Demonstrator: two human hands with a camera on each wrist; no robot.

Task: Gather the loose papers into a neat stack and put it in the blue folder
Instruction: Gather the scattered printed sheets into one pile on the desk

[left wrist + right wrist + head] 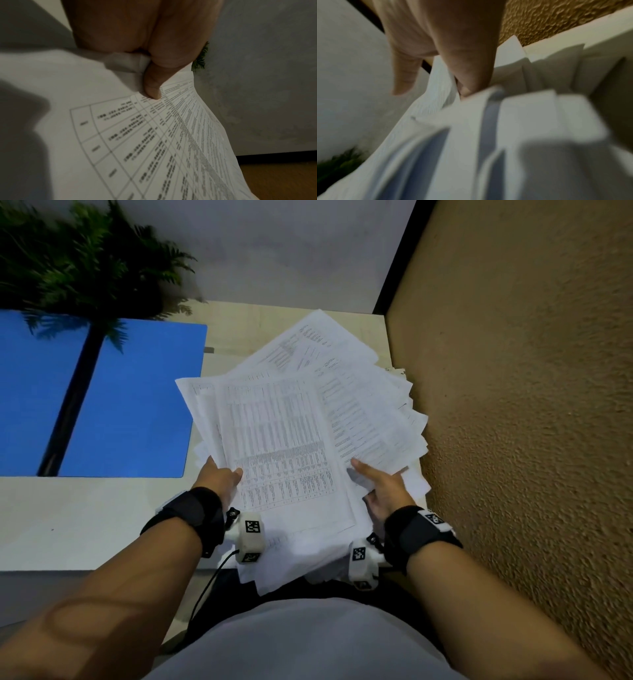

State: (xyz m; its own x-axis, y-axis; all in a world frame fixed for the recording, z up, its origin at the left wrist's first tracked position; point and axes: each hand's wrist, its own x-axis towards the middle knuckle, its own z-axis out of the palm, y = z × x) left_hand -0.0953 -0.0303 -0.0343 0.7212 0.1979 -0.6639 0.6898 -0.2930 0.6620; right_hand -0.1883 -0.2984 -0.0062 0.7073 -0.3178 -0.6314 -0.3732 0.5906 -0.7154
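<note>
Two hands hold one loose bundle of papers (294,436) above the table (85,518). The left hand (219,479) pinches the bundle's near left edge, thumb (152,86) pressed on the printed top sheet with the fingers curled beneath. The right hand (383,491) grips the near right edge, thumb lying on top and fingers tucked under the sheets; its wrist view is blurred. The papers are fanned and uneven, their long axis running away from the person and leaning slightly right, far corners spread toward the brown textured wall (513,405). Left of the papers, the blue folder (137,405) lies flat and open on the table, its dark spine (72,405) running roughly parallel to the papers' long axis. Beyond the folder stands a green fern (89,261).
</note>
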